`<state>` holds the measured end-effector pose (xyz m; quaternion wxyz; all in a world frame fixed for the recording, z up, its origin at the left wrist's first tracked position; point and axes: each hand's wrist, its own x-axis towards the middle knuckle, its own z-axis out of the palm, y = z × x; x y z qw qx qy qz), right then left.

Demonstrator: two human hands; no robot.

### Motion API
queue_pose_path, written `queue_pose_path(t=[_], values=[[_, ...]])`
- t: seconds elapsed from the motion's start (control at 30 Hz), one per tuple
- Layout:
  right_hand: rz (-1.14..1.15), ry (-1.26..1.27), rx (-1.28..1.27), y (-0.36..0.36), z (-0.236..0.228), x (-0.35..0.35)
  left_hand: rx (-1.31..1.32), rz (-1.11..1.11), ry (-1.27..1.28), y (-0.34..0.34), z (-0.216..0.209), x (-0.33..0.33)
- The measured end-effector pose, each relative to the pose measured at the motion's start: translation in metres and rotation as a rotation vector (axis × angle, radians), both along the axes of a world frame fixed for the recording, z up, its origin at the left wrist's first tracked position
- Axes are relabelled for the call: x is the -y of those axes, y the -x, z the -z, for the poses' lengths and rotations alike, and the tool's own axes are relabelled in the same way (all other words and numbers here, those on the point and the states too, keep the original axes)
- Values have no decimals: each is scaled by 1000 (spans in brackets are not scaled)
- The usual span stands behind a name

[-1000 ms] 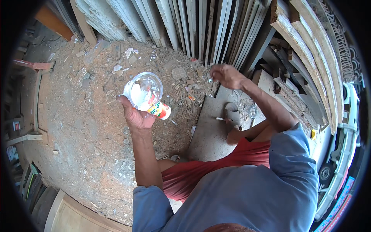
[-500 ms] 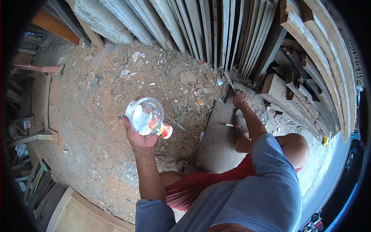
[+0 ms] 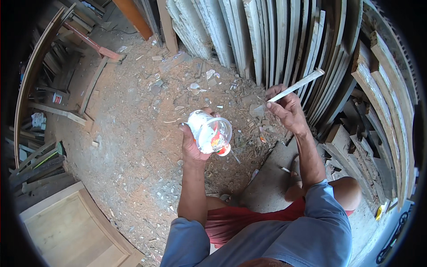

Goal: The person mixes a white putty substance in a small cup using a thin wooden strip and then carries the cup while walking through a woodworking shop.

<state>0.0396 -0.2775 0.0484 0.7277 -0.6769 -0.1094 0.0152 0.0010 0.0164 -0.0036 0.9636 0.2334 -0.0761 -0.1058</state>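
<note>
Clear plastic container (image 3: 210, 132), orange-red at its base, sits tilted in the left hand (image 3: 192, 144), mouth toward the camera, near frame centre. Right hand (image 3: 287, 109) at two o'clock pinches a thin pale stick (image 3: 297, 86). Risks, as I judge them: tilt could spill contents onto the debris-strewn dirt floor (image 3: 133, 147); the light pinch could drop the stick.

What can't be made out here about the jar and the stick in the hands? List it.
- Head view: what the clear plastic jar contains; glare and its small size blur it.
- Head view: the jar's far side, covered by the left hand.
- Head view: the flat stick's lower end, hidden inside the right hand.
- Head view: the stick's material; too small to tell.
</note>
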Motion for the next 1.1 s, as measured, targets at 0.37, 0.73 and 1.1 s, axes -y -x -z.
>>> queue_pose_path(t=[0.37, 0.73, 1.1], values=[[-106, -105, 505, 63, -113, -60, -202, -68, 186, 16, -2, -13], [-56, 226, 474, 73, -112, -82, -149, -80, -27, 18, -16, -10], [-137, 487, 696, 77, -114, -87, 18, -39, -38, 22, -33, -23]])
